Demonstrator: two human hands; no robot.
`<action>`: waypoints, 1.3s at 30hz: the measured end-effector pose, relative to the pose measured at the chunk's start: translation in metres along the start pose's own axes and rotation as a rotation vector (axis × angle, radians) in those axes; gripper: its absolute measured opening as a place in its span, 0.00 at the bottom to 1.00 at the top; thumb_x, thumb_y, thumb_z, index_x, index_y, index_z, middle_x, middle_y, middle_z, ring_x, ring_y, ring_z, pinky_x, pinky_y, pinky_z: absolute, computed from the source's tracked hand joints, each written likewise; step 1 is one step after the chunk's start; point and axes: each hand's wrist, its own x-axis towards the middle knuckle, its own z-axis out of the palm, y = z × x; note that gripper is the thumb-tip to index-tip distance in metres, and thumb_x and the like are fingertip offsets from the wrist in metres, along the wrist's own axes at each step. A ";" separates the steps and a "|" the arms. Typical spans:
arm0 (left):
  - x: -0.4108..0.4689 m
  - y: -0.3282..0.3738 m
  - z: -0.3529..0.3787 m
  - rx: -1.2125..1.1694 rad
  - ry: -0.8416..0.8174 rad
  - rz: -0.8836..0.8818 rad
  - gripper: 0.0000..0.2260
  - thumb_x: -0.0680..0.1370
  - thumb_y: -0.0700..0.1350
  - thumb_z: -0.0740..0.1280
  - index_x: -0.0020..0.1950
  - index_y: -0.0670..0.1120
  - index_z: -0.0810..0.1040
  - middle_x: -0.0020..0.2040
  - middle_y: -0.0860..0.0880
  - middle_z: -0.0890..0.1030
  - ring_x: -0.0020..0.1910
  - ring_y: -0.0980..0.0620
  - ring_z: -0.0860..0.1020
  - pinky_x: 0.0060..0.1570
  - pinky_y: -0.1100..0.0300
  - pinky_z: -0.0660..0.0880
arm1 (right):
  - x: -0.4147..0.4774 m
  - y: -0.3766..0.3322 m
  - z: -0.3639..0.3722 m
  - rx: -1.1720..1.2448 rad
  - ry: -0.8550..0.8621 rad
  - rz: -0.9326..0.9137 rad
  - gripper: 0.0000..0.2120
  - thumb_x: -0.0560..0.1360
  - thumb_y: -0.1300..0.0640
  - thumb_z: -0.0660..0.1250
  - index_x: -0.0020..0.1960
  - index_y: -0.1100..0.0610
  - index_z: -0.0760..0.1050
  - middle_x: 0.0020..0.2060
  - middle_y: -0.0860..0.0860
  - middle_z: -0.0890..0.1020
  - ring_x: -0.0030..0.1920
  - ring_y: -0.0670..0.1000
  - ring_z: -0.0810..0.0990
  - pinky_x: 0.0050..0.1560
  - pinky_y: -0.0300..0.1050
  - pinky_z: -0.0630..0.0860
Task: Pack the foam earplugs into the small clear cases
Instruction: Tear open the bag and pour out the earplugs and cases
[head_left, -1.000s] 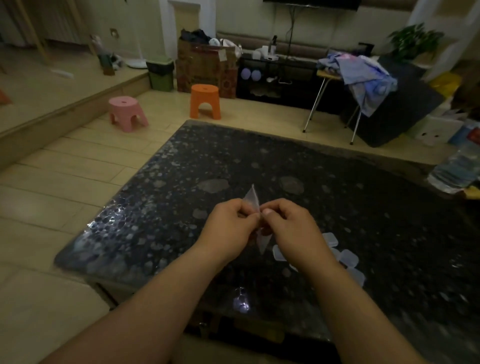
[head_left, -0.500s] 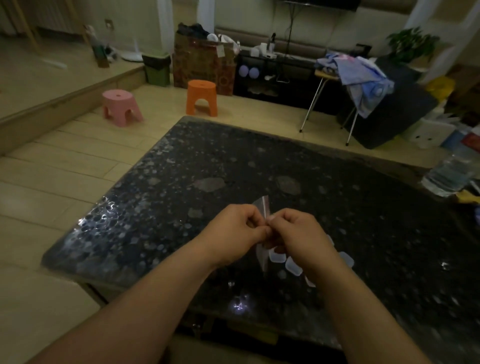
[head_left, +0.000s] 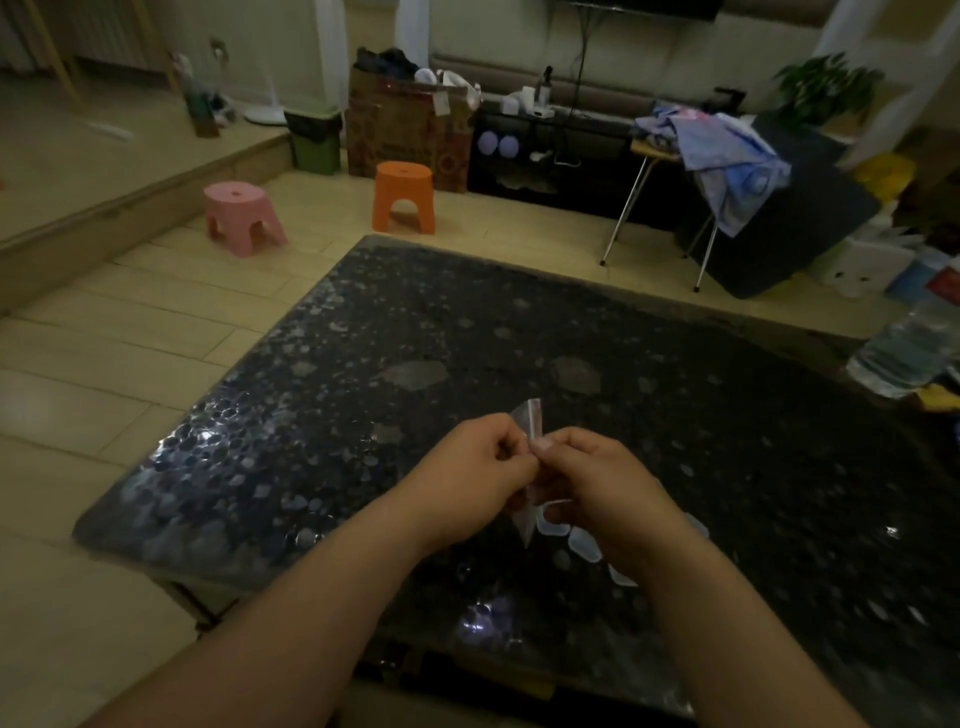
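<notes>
Low at centre frame, still pinching the plastic bag in the tight grip of left hand and right hand, drawn since a second ago right over the clear cases on the desk, seemingly unopened, earplugs unseen, no packing yet.

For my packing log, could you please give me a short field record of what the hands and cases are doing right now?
left hand: pinches a small clear plastic bag near its top
right hand: pinches the same bag from the other side
bag: held over the dark pebble-patterned table
small clear cases: several lie on the table, partly hidden by the right hand
foam earplugs: none discernible
floor beyond: pink plastic stool, orange plastic stool
</notes>
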 end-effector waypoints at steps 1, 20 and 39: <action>-0.001 0.001 -0.001 -0.006 0.007 0.005 0.03 0.83 0.44 0.71 0.50 0.48 0.80 0.43 0.47 0.88 0.43 0.51 0.87 0.50 0.50 0.86 | -0.001 0.000 -0.001 0.006 -0.004 0.002 0.11 0.87 0.52 0.64 0.55 0.55 0.84 0.40 0.49 0.89 0.39 0.46 0.89 0.46 0.48 0.80; -0.005 0.003 -0.009 0.020 -0.078 0.042 0.10 0.85 0.44 0.67 0.43 0.51 0.79 0.37 0.53 0.83 0.36 0.56 0.81 0.41 0.56 0.76 | -0.005 -0.003 0.005 0.057 -0.066 -0.051 0.15 0.88 0.50 0.61 0.55 0.59 0.80 0.37 0.52 0.87 0.37 0.48 0.86 0.36 0.41 0.80; -0.006 0.014 -0.007 0.152 0.211 -0.087 0.10 0.77 0.54 0.74 0.50 0.52 0.74 0.44 0.48 0.85 0.43 0.48 0.85 0.41 0.46 0.81 | -0.004 -0.008 -0.006 -0.512 0.350 -0.298 0.08 0.83 0.54 0.68 0.45 0.52 0.79 0.37 0.50 0.84 0.37 0.47 0.85 0.38 0.49 0.85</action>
